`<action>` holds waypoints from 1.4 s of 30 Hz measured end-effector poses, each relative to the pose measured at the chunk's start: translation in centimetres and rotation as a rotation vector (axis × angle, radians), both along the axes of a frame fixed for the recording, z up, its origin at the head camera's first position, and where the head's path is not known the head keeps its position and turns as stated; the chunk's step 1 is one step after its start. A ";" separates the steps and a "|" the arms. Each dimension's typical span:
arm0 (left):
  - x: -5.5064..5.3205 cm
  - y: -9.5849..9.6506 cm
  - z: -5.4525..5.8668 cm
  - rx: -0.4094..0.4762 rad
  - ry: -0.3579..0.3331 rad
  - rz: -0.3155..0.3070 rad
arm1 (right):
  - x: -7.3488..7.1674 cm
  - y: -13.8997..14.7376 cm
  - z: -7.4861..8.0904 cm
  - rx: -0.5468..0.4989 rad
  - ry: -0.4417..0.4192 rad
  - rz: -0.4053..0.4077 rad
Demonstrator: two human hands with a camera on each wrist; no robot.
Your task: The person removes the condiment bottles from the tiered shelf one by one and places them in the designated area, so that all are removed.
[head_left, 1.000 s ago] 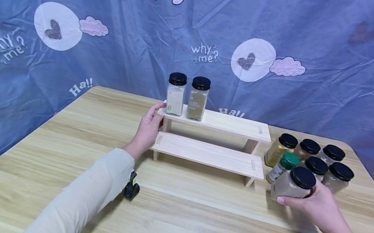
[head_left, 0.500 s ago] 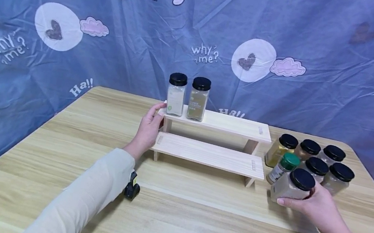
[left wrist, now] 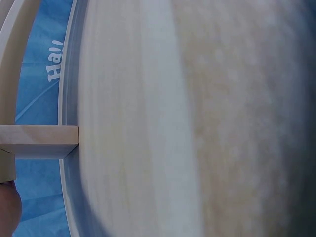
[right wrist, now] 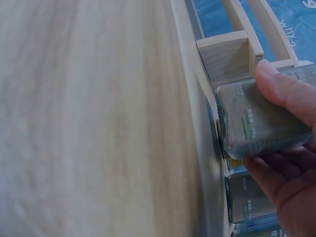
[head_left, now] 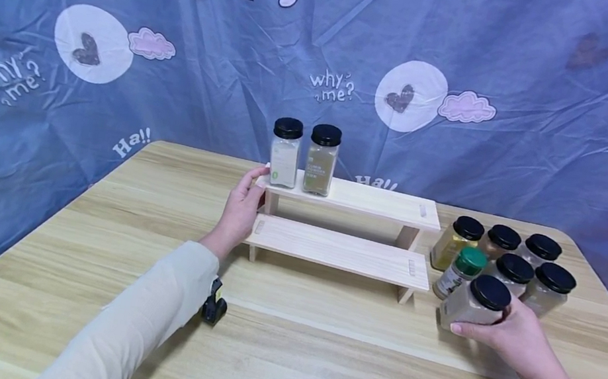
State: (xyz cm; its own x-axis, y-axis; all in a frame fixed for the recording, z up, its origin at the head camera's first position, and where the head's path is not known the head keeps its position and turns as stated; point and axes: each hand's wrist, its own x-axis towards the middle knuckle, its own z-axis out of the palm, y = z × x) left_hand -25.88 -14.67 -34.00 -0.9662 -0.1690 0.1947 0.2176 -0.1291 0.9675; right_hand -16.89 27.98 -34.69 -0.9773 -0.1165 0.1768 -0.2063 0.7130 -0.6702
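Observation:
On the right side of the table, my right hand [head_left: 523, 337] holds a square glass spice jar [head_left: 467, 311] with a black lid, thumb on one side and fingers round the other. The right wrist view shows the same jar [right wrist: 261, 116] with pale print; whether its base touches the table I cannot tell. A two-tier pale wooden rack [head_left: 339, 249] stands mid-table, its upper left end gripped by my left hand [head_left: 242, 209]. Some left fingers are hidden behind the rack. Two black-lidded jars, one white [head_left: 285, 159] and one brownish [head_left: 320, 165], stand upright on the upper tier's left part.
Beyond the held jar, several black-lidded spice jars [head_left: 546, 294] and a green-capped bottle [head_left: 455, 275] cluster right of the rack. A blue printed curtain [head_left: 210, 66] hangs along the back of the wooden table [head_left: 280, 367].

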 end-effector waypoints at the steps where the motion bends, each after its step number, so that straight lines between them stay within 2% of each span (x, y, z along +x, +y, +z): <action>1: 0.0 0.0 0.0 -0.001 -0.001 0.000 | 0.0 0.0 0.0 0.003 -0.001 -0.001; 35: -0.2 0.0 -0.2 0.003 0.009 -0.003 | 0.0 -0.1 0.0 0.061 -0.069 -0.001; 39: -0.3 0.0 -0.2 0.010 0.009 0.000 | -0.1 -0.2 0.0 0.050 -0.083 0.012; 42: -0.3 0.0 -0.2 0.005 0.008 0.002 | -0.1 -0.2 0.1 0.004 -0.086 0.031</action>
